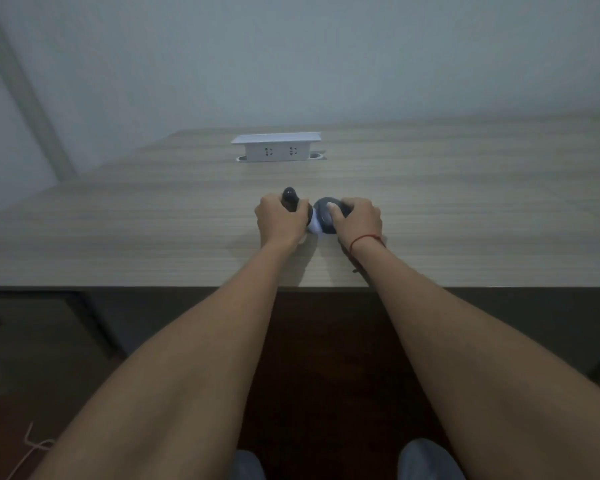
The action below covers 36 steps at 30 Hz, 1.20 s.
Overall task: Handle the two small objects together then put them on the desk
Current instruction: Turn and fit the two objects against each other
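Both of my hands are stretched out over the wooden desk (153, 216). My left hand (279, 221) is closed around a dark handle-like object (289, 195) whose rounded black top sticks up above my fingers. My right hand (357, 220) grips a round dark grey object (323, 211) from the right, with my thumb on its top. A small white part (314, 226) shows between the two objects, which are close together or touching. I cannot tell whether they rest on the desk. My right wrist carries a red string.
A white pop-up socket box (276, 147) stands on the desk behind my hands. The desk's front edge (118, 287) runs across the middle of the view, with a dark drawer unit (32, 327) below left. My shoes show at the bottom.
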Motion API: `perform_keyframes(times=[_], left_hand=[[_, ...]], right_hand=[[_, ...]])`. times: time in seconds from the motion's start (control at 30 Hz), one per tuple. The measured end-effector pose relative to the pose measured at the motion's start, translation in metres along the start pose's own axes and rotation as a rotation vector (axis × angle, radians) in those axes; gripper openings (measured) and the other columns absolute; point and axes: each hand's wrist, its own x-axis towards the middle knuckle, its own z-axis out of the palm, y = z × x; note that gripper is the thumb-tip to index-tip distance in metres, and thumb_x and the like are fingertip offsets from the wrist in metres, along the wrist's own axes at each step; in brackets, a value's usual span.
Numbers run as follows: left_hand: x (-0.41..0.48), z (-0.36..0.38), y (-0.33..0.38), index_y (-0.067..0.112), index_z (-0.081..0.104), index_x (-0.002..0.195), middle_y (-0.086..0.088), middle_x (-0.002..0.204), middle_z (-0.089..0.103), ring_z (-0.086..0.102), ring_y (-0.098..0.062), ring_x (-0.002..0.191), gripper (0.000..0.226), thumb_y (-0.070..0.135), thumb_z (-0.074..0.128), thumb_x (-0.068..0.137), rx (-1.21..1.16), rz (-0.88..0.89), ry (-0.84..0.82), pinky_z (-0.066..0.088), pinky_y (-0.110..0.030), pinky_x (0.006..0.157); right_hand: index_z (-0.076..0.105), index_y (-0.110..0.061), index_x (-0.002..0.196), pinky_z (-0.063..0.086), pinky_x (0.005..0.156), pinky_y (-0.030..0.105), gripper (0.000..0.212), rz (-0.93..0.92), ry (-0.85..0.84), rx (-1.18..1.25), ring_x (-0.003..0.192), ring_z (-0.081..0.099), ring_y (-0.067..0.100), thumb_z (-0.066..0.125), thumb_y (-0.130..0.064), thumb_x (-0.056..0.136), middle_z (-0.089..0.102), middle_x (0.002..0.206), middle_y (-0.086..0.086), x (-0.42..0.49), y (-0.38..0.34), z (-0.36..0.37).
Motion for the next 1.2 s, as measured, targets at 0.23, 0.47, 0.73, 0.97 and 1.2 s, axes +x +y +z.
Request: perform_keyframes(times=[0.23, 0.47, 0.73, 0.97, 1.2], left_hand=[[0.0, 0.002, -0.006, 0.006, 0.07, 0.084, -0.001, 0.075, 0.063, 0.06, -0.011, 0.069, 0.017, 0.023, 0.069, 0.085, 0.041, 0.094, -0.003, 0.044, -0.018, 0.061], [0.009, 0.005, -0.008, 0.009, 0.063, 0.077, 0.002, 0.069, 0.057, 0.054, -0.012, 0.066, 0.016, 0.02, 0.066, 0.087, 0.068, 0.132, -0.013, 0.039, -0.014, 0.053], [0.027, 0.004, 0.001, 0.002, 0.066, 0.09, -0.005, 0.083, 0.06, 0.055, -0.016, 0.076, 0.024, 0.026, 0.063, 0.089, 0.044, 0.119, 0.035, 0.039, -0.016, 0.062], [0.034, -0.016, -0.008, 0.005, 0.064, 0.087, -0.006, 0.082, 0.059, 0.055, -0.017, 0.076, 0.021, 0.026, 0.064, 0.089, 0.162, 0.204, -0.045, 0.042, -0.014, 0.061], [0.036, -0.023, -0.005, 0.007, 0.062, 0.088, -0.005, 0.084, 0.056, 0.051, -0.018, 0.077, 0.016, 0.023, 0.064, 0.09, 0.294, 0.258, -0.182, 0.038, -0.025, 0.067]], right_hand=[[0.066, -0.008, 0.109, 0.043, 0.078, 0.031, 0.03, -0.013, -0.001, 0.0, 0.101, 0.062, 0.027, 0.057, -0.031, 0.092, 0.067, 0.111, 0.012, 0.0, 0.001, 0.0], [0.064, -0.008, 0.115, 0.044, 0.082, 0.03, 0.033, -0.043, -0.056, 0.02, 0.106, 0.061, 0.027, 0.058, -0.03, 0.091, 0.066, 0.116, 0.012, 0.001, 0.005, -0.002], [0.06, -0.019, 0.121, 0.05, 0.094, 0.04, 0.052, -0.093, -0.195, -0.028, 0.108, 0.06, 0.021, 0.058, -0.053, 0.082, 0.064, 0.119, 0.004, 0.001, 0.007, 0.0], [0.048, -0.015, 0.133, 0.044, 0.093, 0.031, 0.079, -0.089, -0.312, -0.061, 0.116, 0.052, 0.02, 0.078, -0.047, 0.067, 0.053, 0.133, 0.004, 0.01, 0.008, -0.005], [0.047, -0.013, 0.137, 0.037, 0.086, 0.021, 0.071, -0.098, -0.466, 0.03, 0.108, 0.045, 0.009, 0.077, -0.011, 0.072, 0.052, 0.134, 0.004, 0.015, 0.007, -0.027]])
